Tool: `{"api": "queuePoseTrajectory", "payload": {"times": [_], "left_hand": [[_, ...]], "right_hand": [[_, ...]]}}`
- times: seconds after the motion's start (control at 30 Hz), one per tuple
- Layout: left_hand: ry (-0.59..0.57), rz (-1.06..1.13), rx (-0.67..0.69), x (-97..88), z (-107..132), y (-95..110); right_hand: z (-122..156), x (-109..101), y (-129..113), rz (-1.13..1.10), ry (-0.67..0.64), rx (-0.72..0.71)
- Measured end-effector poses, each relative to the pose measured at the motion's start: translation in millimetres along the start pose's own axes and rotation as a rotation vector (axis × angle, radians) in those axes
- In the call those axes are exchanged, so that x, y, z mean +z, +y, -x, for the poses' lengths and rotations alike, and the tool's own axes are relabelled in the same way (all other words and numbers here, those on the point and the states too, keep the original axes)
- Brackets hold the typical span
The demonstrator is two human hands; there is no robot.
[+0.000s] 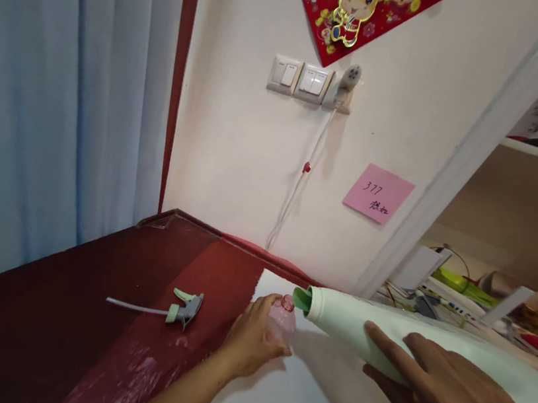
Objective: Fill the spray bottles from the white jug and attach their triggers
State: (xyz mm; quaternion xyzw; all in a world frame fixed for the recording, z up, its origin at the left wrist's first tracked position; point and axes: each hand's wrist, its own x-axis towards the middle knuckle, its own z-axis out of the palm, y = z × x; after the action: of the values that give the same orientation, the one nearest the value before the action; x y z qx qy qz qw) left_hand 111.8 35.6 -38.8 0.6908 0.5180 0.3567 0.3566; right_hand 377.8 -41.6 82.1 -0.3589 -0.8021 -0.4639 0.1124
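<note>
Gripped in the left hand (249, 339), a small clear pinkish bottle (281, 322) stands at six o'clock; the right hand (447, 393) clasps a tilted white jug (381, 331), green spout (302, 299) at the bottle's mouth.

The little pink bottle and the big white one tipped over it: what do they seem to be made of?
Small pink bottle: looks like clear, tinted plastic, since light passes through it. Big white bottle: seemingly opaque plastic with a matt finish and a green spout. Spray head on the table: apparently grey-green plastic.
</note>
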Motion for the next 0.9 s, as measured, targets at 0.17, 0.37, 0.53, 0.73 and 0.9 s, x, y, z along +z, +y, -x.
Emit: {"api": "queuePoseTrajectory", "payload": {"times": [0.17, 0.37, 0.53, 0.73, 0.9], "left_hand": [[-0.003, -0.002, -0.006, -0.8, 0.2, 1.5], [0.002, -0.005, -0.006, 0.0, -0.9, 0.3], [-0.004, -0.009, -0.012, -0.4, 0.0, 1.6], [-0.002, -0.015, -0.02, -0.1, -0.1, 3.2], [0.004, -0.013, -0.009, 0.0, -0.9, 0.5]], "right_hand": [[-0.1, -1.5, 0.7, -0.008, 0.02, -0.008], [0.4, -3.9, 0.4, -0.017, 0.014, -0.01], [0.3, -3.3, 0.3, -0.013, 0.0, -0.002], [-0.6, -3.3, 0.4, -0.005, -0.004, -0.005], [1.5, -2.3, 1.6, -0.022, -0.004, -0.007]]}}
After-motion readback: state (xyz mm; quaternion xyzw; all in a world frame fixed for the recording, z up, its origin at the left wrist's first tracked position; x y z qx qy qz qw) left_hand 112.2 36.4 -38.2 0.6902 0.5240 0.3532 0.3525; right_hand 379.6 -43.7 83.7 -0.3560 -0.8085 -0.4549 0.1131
